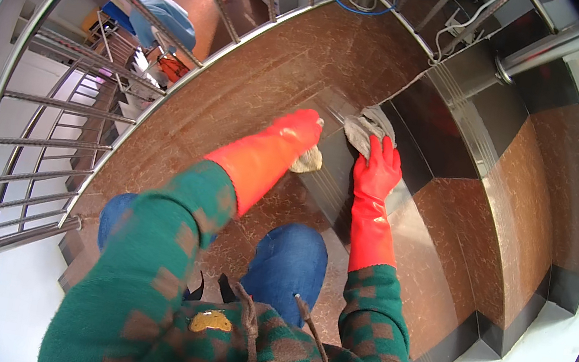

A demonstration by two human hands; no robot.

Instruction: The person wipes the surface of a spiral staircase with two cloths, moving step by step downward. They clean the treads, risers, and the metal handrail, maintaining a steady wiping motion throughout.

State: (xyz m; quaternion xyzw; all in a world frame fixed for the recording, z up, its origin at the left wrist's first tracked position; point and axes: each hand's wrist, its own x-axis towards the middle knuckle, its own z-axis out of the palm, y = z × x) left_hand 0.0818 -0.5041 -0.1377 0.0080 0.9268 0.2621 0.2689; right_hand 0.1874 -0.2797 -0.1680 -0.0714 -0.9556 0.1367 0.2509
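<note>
Both hands wear long red rubber gloves. My left hand (300, 129) is closed, in a fist, on a pale yellowish cloth or sponge (307, 161) that shows below it, over the lower tiled step. What exactly it is, I cannot tell. My right hand (380, 166) lies with its fingers on a crumpled grey rag (369, 128), which rests against the dark edge of a tiled stair step (404, 128). Whether the fingers grip the rag or only press on it does not show.
Brown marbled steps with dark borders (525, 199) rise at the right. A metal railing (54, 101) curves along the left and top. Blue and white cables (363, 9) hang at the top rails. A light blue cloth (164, 22) lies beyond the railing. My jeans-clad knees are close below.
</note>
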